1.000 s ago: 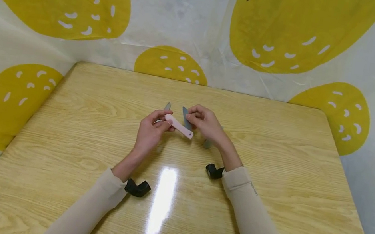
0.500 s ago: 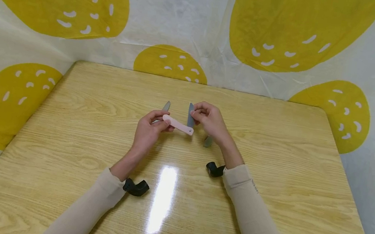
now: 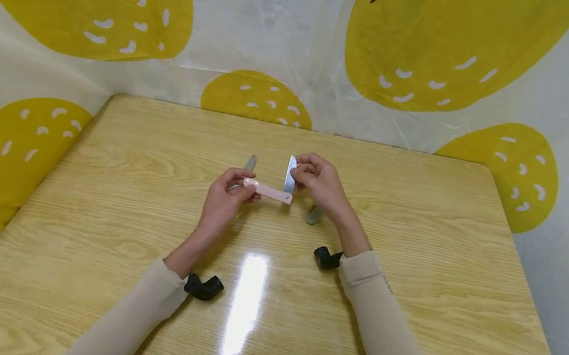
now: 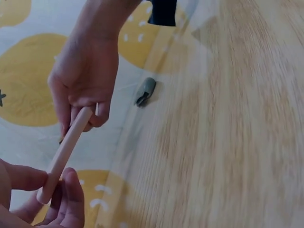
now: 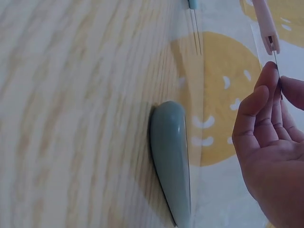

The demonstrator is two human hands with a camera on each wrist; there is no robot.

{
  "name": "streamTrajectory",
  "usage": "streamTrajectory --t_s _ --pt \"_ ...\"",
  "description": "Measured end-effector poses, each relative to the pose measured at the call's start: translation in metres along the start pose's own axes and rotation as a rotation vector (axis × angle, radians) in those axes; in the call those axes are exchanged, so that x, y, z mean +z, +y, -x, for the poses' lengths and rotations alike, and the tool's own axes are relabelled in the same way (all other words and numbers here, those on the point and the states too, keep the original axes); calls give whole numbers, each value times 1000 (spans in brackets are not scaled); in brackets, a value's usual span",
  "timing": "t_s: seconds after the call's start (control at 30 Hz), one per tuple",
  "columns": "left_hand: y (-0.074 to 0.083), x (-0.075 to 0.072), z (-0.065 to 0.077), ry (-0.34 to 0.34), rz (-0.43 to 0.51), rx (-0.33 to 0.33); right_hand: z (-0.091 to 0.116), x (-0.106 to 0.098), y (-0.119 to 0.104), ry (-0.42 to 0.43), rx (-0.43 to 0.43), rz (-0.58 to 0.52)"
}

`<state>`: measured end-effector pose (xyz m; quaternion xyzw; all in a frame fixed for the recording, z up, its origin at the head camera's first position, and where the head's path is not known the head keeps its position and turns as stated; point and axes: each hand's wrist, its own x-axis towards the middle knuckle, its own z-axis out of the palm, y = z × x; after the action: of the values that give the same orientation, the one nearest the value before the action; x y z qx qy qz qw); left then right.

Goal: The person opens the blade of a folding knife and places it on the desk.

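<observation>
In the head view my left hand (image 3: 225,199) holds the pink handle of a folding knife (image 3: 268,191) between thumb and fingers. My right hand (image 3: 321,184) pinches its blade (image 3: 290,175), which stands out roughly at a right angle from the handle. The left wrist view shows the pink handle (image 4: 66,154) between the left thumb and fingers. In the right wrist view the thin blade edge sits between the right thumb and fingertips (image 5: 268,78). Under the right hand lies a rounded grey-green piece (image 3: 314,214), shown larger in the right wrist view.
Beyond the left hand lies another blade (image 3: 250,163), its other end hidden by that hand. A wooden table (image 3: 412,282) bears everything. White cloth (image 3: 281,17) with yellow fruit prints hangs behind it. Black wrist devices (image 3: 204,287) stick out from both sleeves.
The folding knife's blade has swung away from the handle, from leaning left to about upright. The pink handle has turned from slanting to nearly level. Both hands keep their hold.
</observation>
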<state>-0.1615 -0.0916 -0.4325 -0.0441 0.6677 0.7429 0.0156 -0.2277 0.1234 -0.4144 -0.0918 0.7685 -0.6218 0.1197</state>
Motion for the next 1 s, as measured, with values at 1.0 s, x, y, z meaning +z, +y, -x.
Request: streamTrajectory --t_s 1.0 --pt "-9 -7 4 54 -282 119 -1 -5 5 120 39 -194"
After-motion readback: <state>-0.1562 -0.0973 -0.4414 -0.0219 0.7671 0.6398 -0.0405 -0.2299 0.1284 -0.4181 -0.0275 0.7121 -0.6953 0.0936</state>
